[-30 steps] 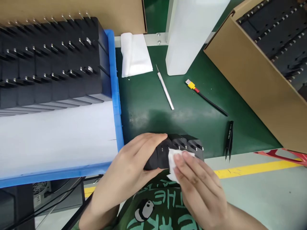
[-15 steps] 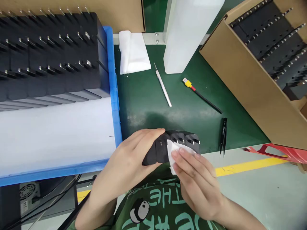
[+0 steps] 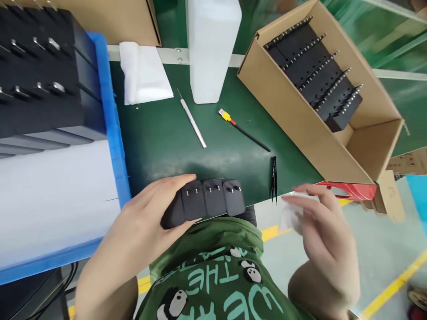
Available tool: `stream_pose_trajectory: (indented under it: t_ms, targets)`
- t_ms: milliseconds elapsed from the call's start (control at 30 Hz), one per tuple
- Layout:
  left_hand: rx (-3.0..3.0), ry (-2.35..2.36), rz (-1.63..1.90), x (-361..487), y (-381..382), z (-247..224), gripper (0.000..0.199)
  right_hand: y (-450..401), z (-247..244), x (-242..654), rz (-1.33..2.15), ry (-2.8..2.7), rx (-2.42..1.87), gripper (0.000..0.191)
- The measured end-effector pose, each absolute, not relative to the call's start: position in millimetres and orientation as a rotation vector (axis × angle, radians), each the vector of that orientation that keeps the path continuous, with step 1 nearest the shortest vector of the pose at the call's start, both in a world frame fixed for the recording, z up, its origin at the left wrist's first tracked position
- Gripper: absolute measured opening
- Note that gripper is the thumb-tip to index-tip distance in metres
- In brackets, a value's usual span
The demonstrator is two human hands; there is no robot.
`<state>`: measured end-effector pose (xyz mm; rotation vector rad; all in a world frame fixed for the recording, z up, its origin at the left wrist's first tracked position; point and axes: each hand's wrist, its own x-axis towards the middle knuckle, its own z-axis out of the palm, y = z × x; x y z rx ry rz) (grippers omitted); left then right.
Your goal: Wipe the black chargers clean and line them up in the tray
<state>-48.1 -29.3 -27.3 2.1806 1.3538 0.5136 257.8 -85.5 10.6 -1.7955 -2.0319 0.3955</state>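
My left hand (image 3: 147,213) is wrapped round a row of several black plug adapters (image 3: 214,198) at the table's front edge, their metal prongs facing up. Off to the right, past the edge, my right hand (image 3: 325,222) pinches a crumpled white cloth (image 3: 293,214), slightly blurred. Black tweezers (image 3: 274,178) lie between the two hands. Farther back on the green table (image 3: 150,146) are a white pen-like tool (image 3: 193,123) with a thin tip and a short black cable (image 3: 245,131) with a yellow USB plug.
At the left, a blue tray (image 3: 115,133) holds many black adapters. An open cardboard box (image 3: 293,129) with more adapters stands at the right. A folded white cloth (image 3: 148,75) and a tall white container (image 3: 211,53) are at the back.
My right hand has lifted off the adapters and moved right with the cloth. My left hand still holds the row. The view has shifted right, showing more of the cardboard box.
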Motion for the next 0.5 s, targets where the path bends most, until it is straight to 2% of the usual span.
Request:
stream_pose_trajectory:
  t_ms: [67,200,300,367,433,500]
  targets:
    - [2.181,1.348,0.517,-47,-29,-26,0.048,-77,2,274,0.356,-2.126,-1.976,0.045]
    - [2.164,1.328,0.510,-46,-30,-23,0.049,-48,-15,291,0.334,-2.304,-2.045,0.049]
    - [2.198,1.319,0.538,-46,-30,-20,0.055,-35,-10,300,0.093,-2.307,-1.866,0.043]
    - [2.273,1.313,0.568,-42,-29,-18,0.063,-37,-2,294,-0.140,-2.119,-1.834,0.039]
    - [2.356,1.311,0.565,-37,-28,-16,0.072,-46,2,274,-0.292,-1.866,-1.841,0.048]
    - [2.409,1.316,0.549,-31,-27,-16,0.071,-58,-2,244,-0.226,-1.904,-1.657,0.059]
